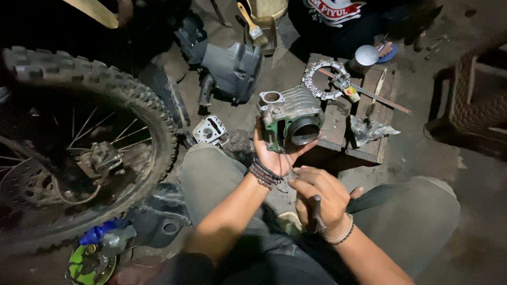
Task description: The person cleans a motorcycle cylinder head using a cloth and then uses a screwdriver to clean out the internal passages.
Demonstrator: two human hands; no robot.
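- The left hand [274, 153] is cupped under a finned grey engine cylinder [290, 119], fingers wrapped up its near side, holding it above the knees with the round bore turned toward the camera
- A stack of dark bead bracelets [264, 173] circles the left wrist
- The right hand [319, 198] sits just below the left, fist closed round a thin dark tool [317, 211] whose handle points down; what kind of tool it is cannot be told
- Behind the cylinder stands a low wooden block [377, 150], carrying a toothed sprocket ring [323, 79], a long flat file [385, 100], a crumpled scrap of foil [369, 129] and a small yellow-and-red labelled tube [351, 94]
- At far left, a knobbly motorcycle tyre [105, 84] on a spoked wheel; a small grey cylinder head [209, 130] lies on the floor beside it
- Bottom left corner: a blue-capped bottle [103, 235] next to a round green part [91, 264]
- Top centre, a paintbrush [253, 26] rests in a metal tray [270, 37]
- Another person sits at the top edge, in a dark shirt with a red-and-white printed patch [335, 9]
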